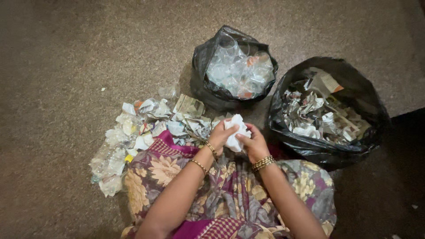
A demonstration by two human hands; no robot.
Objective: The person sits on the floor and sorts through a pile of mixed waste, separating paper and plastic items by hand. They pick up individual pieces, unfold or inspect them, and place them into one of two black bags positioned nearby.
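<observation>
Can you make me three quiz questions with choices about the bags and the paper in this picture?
1. Where is the bag of clear plastic?
A. beyond the litter pile
B. on the lap
C. behind the person

2. How many black bags are there?
A. one
B. two
C. four

3. How is the white paper held?
A. lying flat on the carpet
B. gripped by both hands
C. tucked inside a bag

Answers:
1 A: it stands on the carpet past the litter pile.
2 B: it and the bag of crumpled paper.
3 B: the left hand and right hand both clutch it.
</observation>
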